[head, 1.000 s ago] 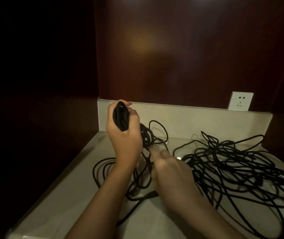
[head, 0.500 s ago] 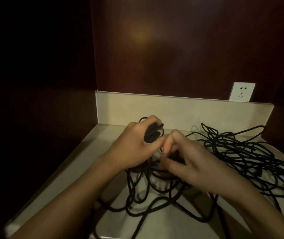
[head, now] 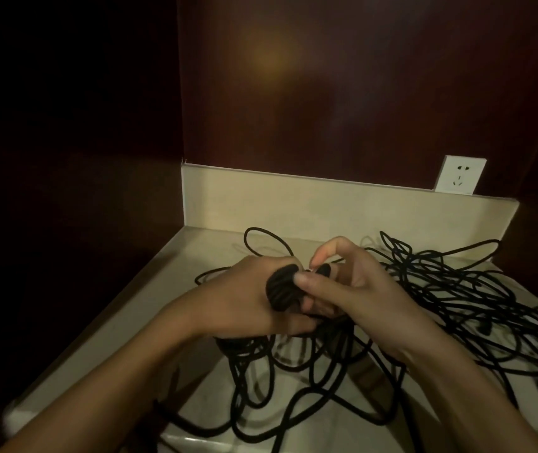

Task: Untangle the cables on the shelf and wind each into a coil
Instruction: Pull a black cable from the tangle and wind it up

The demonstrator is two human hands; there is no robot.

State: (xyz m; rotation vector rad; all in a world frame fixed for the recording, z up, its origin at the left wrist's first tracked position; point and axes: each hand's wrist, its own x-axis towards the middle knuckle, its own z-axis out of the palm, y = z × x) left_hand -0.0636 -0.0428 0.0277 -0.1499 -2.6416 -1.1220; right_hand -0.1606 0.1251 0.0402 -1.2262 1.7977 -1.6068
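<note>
A thick bundle of wound black cable (head: 282, 289) sits in my left hand (head: 244, 299), whose fingers curl round it above the middle of the shelf. My right hand (head: 355, 286) meets it from the right, thumb laid across the bundle and fingers curled on the strands just behind it. Loose loops of the same black cable (head: 293, 380) hang and lie under both hands. A big tangle of black cable (head: 457, 299) spreads over the right half of the shelf.
The cream shelf (head: 176, 289) has a low cream back rim (head: 326, 204) and dark wood walls behind and to the left. A white wall socket (head: 460, 174) stands on the rim at the back right. One cable loop (head: 264, 240) lies near the back.
My left hand came down from its raised spot near the back rim to the shelf's middle with the bundle. My right hand moved up to meet it and now grips the cable there.
</note>
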